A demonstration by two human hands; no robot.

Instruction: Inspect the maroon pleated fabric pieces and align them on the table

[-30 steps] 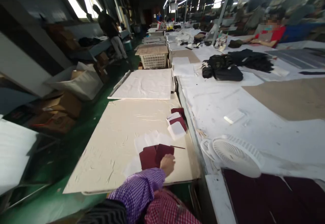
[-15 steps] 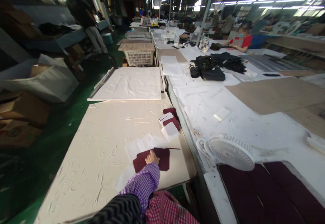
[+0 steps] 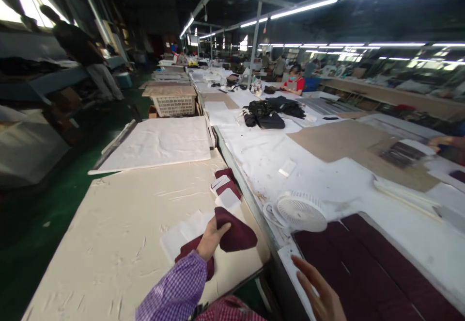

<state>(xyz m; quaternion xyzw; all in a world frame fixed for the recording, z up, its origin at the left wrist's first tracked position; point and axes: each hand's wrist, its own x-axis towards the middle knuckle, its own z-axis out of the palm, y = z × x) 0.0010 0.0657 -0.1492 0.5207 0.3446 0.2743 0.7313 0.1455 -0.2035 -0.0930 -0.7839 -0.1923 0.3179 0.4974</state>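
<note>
While left hand [image 3: 209, 239] grips maroon cloth piece [image 3: 236, 233] above cream board [image 3: 109, 243], right hand [image 3: 319, 294] hovers open, empty, near white fan [image 3: 300, 212].

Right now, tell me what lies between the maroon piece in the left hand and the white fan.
In the head view, between the maroon piece and the white fan lies bare board, then the table's metal edge.
</note>
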